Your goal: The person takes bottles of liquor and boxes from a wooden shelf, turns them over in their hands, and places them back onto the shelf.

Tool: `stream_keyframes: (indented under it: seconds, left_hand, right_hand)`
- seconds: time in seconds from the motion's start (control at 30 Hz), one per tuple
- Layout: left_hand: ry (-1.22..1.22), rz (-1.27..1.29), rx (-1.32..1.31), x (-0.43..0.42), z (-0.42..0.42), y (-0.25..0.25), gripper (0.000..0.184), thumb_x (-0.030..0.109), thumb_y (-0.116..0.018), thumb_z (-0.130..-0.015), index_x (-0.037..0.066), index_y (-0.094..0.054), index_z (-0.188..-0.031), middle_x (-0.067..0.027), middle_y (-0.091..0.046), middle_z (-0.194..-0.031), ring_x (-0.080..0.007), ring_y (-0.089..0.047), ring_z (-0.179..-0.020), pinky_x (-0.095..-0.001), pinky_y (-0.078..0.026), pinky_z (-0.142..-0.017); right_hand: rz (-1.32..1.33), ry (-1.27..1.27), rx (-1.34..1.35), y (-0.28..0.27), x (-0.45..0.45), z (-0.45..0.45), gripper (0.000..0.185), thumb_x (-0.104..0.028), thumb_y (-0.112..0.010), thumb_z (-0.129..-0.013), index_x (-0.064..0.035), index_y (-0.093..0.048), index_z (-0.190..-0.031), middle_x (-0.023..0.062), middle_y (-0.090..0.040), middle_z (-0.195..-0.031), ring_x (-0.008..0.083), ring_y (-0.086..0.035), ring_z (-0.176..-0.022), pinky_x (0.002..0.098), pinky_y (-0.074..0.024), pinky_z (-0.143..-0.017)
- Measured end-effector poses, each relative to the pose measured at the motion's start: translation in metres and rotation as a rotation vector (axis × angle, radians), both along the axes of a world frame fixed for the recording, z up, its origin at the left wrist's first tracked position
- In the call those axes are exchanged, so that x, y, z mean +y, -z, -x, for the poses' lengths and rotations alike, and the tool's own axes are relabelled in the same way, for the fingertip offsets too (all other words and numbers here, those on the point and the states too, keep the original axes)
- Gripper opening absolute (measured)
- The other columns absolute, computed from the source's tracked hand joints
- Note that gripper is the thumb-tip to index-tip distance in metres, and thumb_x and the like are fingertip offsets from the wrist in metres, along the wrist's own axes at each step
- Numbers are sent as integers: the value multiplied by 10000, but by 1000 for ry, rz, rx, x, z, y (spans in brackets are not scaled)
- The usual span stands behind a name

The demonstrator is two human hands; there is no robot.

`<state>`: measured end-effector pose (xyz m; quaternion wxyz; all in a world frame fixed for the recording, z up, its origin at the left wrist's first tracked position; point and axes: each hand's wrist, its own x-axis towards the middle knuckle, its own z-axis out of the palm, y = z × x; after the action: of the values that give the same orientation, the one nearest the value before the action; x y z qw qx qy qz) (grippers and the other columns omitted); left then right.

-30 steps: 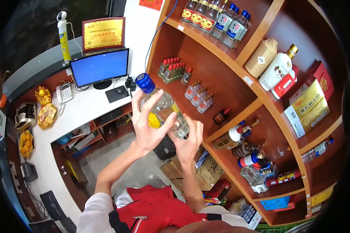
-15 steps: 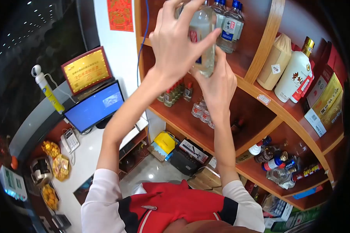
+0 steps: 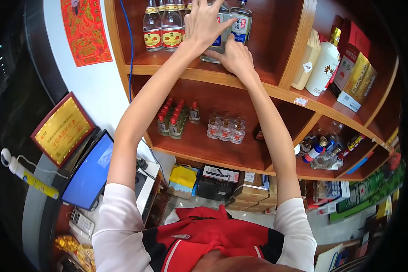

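A clear glass liquor bottle [image 3: 218, 41] with a blue label stands at the upper shelf's front, partly hidden by my hands. My left hand [image 3: 203, 26] is round its upper part, thumb stretched across toward the right. Lower down, my right hand [image 3: 236, 55] holds the same bottle near its base, with some fingers hidden. Just right of it is a similar bottle with a blue-and-white label [image 3: 241, 28]. To the left stand several clear bottles with red-and-yellow labels [image 3: 171, 37].
On the shelf below are small red-capped bottles [image 3: 173, 123] and small clear bottles [image 3: 225, 130]. A white bottle [image 3: 324, 65] and boxes [image 3: 356, 84] stand in the right compartment. A wooden divider [image 3: 298, 43] separates them. A monitor [image 3: 88, 170] is at lower left.
Both hands have brought the bottle onto the upper shelf, beside the similar blue-labelled one. My view has turned toward the shelves, bringing the red-and-yellow-labelled bottles into sight.
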<state>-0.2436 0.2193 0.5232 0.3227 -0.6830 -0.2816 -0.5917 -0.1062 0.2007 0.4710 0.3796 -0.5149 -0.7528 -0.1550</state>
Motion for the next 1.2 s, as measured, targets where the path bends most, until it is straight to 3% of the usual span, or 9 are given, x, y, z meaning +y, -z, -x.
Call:
stream_keyframes:
  seconds: [0.17, 0.27, 0.53, 0.7, 0.77, 0.8, 0.83, 1.03, 1.2]
  left_hand:
    - [96, 265, 35, 23, 3, 4, 739, 375, -800, -845, 125, -528, -1486, -187, -563, -1310, -389, -548, -1229, -492, -525, -942]
    - [158, 116, 41, 42, 8, 16, 786, 291, -824, -826, 133, -495, -1522, -196, -492, -1455, -392, -530, -1294, -466, -531, -998]
    - [187, 138, -24, 37, 7, 24, 751, 244, -798, -849, 124, -491, -1524, -232, -477, -1458, -425, -511, -1304, -500, -526, -1007]
    - [115, 78, -4, 43, 3, 28, 763, 236, -787, -859, 123, -469, -1543, -266, -444, -1504, -453, -472, -1351, -491, -468, -1107]
    - [117, 63, 18, 31, 6, 27, 695, 251, -747, -884, 75, -483, -1502, -283, -452, -1482, -458, -462, -1352, -529, -438, -1120]
    - [22, -84, 2, 37, 3, 26, 594, 354, -756, -924, 211, -575, -1471, -228, -549, -1385, -408, -564, -1275, -480, -544, -971]
    - [26, -105, -15, 35, 3, 25, 537, 392, -683, -970, 233, -580, -1473, -244, -543, -1405, -436, -550, -1287, -512, -524, -988]
    - [203, -273, -146, 19, 9, 20, 409, 247, -700, -944, 122, -666, -1332, -174, -561, -1295, -366, -548, -1189, -487, -432, -1032]
    - [344, -266, -116, -76, -67, 34, 315, 167, -704, -940, 74, -684, -1241, -140, -581, -1291, -319, -529, -1207, -427, -432, -1008]
  right_hand:
    - [125, 102, -28, -4, 34, -1, 1005, -609, -832, -771, 189, -490, -1278, 337, -718, -993, 446, -726, -975, 497, -579, -844]
    - [55, 127, 56, -5, 34, 5, 1035, -473, -886, -763, 208, -385, -1360, 345, -712, -987, 460, -719, -970, 499, -576, -836]
    - [-20, 155, 55, 4, 23, 11, 874, -446, -821, -842, 162, -402, -1309, 352, -705, -973, 481, -712, -945, 533, -594, -804]
    - [-49, 163, 37, 9, 28, 10, 949, -396, -847, -823, 190, -359, -1389, 343, -705, -945, 497, -711, -915, 529, -607, -778]
    - [-65, 153, 52, 10, 17, 13, 725, -326, -836, -836, 145, -445, -1227, 364, -683, -934, 529, -685, -923, 552, -584, -781]
    - [-91, 152, 60, 12, 10, 16, 708, -326, -833, -839, 136, -451, -1218, 360, -684, -941, 526, -685, -917, 556, -580, -773]
    - [-120, 144, 69, 12, -2, 18, 691, -325, -831, -842, 127, -456, -1209, 356, -685, -949, 523, -685, -911, 559, -577, -765]
    - [-441, 29, 64, 23, -119, -7, 518, -281, -785, -895, 35, -554, -1234, 211, -683, -1059, 403, -666, -992, 450, -559, -823]
    - [-628, 92, 108, 47, -209, -98, 258, -178, -776, -866, -14, -632, -1004, 136, -663, -906, 325, -656, -857, 426, -534, -776]
